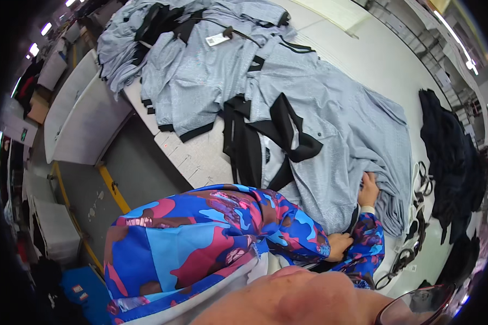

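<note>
Light grey garments with black trim lie spread and piled over a white table. The nearest grey garment [336,119] has a black collar and tie-like band [293,130] turned over its front. Toward its right end, my right hand [368,190] is closed on bunched grey fabric, fingers partly sunk in the folds. My left hand [339,247] reaches across to the garment's near edge, close to my right sleeve. Its fingers are closed at the cloth there, with a dark strip beside them. Both arms wear blue and pink patterned sleeves.
More grey garments [184,92] are heaped at the far left, with a white tag [217,39] on a dark cord. Dark garments [453,157] lie at the right, past several cords and straps [409,252]. White bins [89,114] stand on the floor left of the table [200,162].
</note>
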{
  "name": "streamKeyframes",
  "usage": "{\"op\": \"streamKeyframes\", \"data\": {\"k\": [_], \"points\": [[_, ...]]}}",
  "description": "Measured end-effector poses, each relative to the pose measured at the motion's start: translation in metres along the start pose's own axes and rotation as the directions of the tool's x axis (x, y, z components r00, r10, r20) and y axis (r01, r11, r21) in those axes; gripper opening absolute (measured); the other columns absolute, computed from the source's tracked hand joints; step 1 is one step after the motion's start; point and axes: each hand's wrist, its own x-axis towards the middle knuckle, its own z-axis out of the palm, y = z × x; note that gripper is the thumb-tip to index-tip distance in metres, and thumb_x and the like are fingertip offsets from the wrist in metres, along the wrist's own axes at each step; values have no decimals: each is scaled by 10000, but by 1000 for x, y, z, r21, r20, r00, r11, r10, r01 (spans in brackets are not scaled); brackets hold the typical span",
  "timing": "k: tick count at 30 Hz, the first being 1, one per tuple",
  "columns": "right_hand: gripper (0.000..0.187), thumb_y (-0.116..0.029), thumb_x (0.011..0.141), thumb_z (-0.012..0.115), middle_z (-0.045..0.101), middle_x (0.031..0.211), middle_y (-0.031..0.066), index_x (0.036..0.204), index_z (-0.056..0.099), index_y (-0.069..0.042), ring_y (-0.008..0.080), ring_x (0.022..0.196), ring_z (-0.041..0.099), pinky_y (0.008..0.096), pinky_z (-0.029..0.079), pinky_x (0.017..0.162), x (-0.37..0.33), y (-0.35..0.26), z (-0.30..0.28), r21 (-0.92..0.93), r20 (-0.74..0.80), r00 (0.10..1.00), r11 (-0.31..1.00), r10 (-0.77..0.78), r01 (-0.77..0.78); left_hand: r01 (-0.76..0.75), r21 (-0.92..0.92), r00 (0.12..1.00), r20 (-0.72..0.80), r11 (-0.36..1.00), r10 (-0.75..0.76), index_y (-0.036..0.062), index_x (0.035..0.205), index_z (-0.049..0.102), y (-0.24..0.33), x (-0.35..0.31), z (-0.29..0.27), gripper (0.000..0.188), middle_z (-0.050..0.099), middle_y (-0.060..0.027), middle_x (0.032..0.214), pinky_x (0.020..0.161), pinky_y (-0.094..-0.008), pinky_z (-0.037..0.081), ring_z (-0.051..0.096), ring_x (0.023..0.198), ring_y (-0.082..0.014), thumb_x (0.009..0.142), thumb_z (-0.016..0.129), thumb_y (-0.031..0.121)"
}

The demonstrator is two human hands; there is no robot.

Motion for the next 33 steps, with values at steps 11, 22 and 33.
{"op": "streamKeyframes", "data": {"k": [11,22,33], "points": [[401,-227,742,511,492,1217,97,1116,525,-84,290,1047,515,360,446,809,-17,84,-11,-213,-24,997,974,79,-83,-248,556,935,-75,793,346,151,911,628,-30,51,-293,342,625,-68,875,733,-397,444,581,830,-248,728,556,431],[361,-234,814,514,519,1154,170,1096,534,-9,307,1058,501,356,419,846,-88,-108,-59,-181,233,808,840,542,-511,254,708,967,-188,659,-170,329,1132,512,-123,7,-325,528,456,-2,1233,848,-599,262,382,1158,-274,681,516,603],[355,-236,814,542,504,1174,181,1064,533,16,339,1050,497,352,415,855,-148,-88,-23,-51,-3,963,962,269,-269,-162,403,747,-546,901,379,174,1131,531,-136,-66,-335,426,472,-116,1200,942,-497,316,424,1131,-330,760,584,377]]}}
